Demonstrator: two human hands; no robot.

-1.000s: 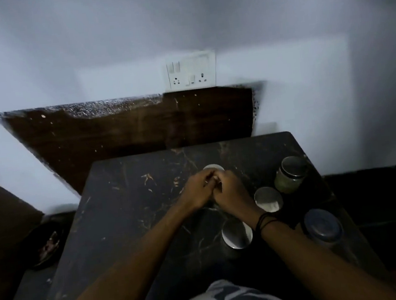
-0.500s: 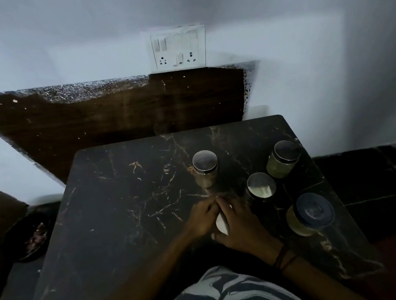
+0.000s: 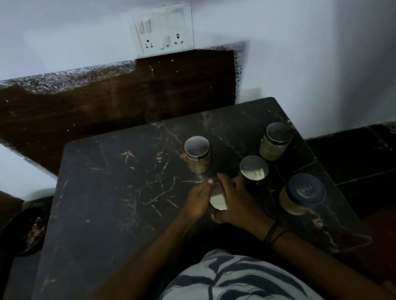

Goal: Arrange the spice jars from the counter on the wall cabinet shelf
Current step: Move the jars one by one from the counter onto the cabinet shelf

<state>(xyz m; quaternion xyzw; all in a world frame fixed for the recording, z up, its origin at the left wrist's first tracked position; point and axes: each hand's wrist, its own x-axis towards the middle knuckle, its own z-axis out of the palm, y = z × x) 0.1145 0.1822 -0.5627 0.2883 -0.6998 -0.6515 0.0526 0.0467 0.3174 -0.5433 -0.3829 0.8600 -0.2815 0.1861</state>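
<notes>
On the dark marbled counter [image 3: 115, 207] both hands are wrapped around one spice jar [image 3: 218, 199] with a shiny steel lid. My left hand [image 3: 198, 201] grips its left side and my right hand [image 3: 237, 200] its right side. A second steel-lidded jar [image 3: 198, 157] stands just beyond the hands. To the right stand a dark steel-lidded jar [image 3: 254, 169], a jar of green spice [image 3: 276, 145] and a blue-lidded jar [image 3: 301, 194]. No cabinet shelf is in view.
A white switch and socket plate [image 3: 163, 28] sits on the wall above a dark wooden panel [image 3: 104, 103]. A dark bowl [image 3: 24, 231] lies low at the left. Black ledge [image 3: 368, 154] extends to the right of the counter.
Both hands left the far steel-lidded jar, which now stands alone, and drew back toward me to close around a nearer jar. The view has tilted downward.
</notes>
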